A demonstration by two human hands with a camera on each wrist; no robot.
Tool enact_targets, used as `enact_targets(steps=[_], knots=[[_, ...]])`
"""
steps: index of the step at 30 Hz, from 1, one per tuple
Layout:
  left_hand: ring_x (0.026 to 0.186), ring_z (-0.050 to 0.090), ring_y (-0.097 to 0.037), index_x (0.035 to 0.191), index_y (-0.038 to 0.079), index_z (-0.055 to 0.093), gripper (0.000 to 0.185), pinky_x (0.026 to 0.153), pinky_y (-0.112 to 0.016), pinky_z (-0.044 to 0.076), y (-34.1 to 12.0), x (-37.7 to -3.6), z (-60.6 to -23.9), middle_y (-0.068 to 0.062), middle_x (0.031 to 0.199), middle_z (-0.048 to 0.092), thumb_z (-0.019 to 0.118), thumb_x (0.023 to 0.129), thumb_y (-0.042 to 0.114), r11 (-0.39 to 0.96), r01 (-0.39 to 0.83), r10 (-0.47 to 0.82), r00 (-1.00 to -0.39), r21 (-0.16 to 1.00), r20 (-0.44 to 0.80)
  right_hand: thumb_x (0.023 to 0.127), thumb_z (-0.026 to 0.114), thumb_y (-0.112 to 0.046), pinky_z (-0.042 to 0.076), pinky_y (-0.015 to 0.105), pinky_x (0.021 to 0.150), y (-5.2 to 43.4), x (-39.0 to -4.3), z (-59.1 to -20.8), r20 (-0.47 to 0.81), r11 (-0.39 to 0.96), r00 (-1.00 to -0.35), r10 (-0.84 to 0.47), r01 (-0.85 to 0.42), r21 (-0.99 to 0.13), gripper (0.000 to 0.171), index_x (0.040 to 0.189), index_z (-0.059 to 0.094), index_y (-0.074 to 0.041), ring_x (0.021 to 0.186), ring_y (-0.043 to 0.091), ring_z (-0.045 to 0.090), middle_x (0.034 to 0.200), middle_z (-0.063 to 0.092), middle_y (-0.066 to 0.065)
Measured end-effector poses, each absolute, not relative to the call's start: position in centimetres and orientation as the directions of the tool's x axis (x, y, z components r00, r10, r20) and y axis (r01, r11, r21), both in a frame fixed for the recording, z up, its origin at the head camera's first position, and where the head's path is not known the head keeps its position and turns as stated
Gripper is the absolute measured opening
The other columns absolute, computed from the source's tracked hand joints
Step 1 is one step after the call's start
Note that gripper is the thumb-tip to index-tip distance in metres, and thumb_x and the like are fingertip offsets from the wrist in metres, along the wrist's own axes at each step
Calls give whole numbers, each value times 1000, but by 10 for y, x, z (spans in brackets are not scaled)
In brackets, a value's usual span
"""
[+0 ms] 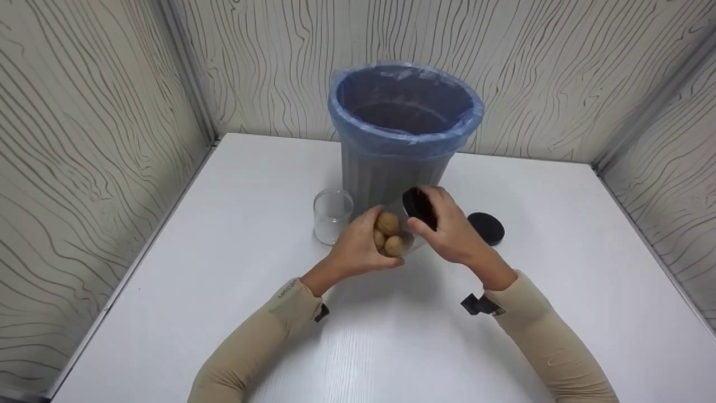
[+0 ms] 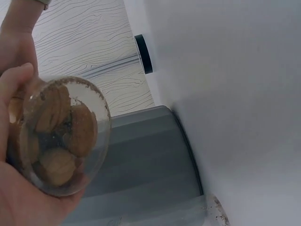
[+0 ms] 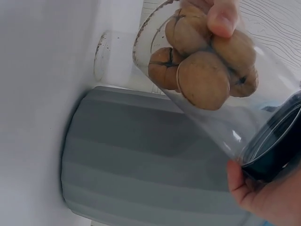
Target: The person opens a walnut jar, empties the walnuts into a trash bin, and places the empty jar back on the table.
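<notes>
A walnut jar [image 1: 394,232] is gripped by the left hand [image 1: 358,246]; its black lid [image 1: 419,208], at two o'clock, is clasped by the right hand [image 1: 453,232], steadying the jar for turning.

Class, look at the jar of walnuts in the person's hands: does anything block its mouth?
Yes. A black lid sits on the mouth of the jar of walnuts, gripped by the right hand. The left hand holds the jar's base end. A second black lid lies on the table.
</notes>
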State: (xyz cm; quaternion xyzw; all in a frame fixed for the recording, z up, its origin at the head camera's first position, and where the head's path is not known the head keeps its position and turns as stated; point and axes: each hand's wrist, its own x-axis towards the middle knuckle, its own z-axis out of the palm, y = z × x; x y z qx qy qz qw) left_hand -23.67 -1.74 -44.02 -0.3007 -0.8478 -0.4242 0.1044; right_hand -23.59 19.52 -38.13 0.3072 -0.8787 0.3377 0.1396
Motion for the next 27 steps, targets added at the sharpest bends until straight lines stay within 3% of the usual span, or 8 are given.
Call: enact_targets(steps=[15,27], knots=[[96,55,-10,139,5,34,97,81,-25,48,-26,-237,-434,1,113,54,84,65,42,353,558,520,-784,751,338,88,53,-53,45,45,79,201,-240,-385,548,472,-646,-531,-763,-441,74,139,40,-1,99,25,47,123,47,19],[97,56,-11,139,6,34,98,83,-25,48,-29,-238,-433,-1,114,55,84,64,44,341,561,561,-765,754,316,89,47,-59,43,47,88,205,-246,-390,607,384,-517,-603,-856,-347,78,139,39,2,113,28,46,134,43,18]])
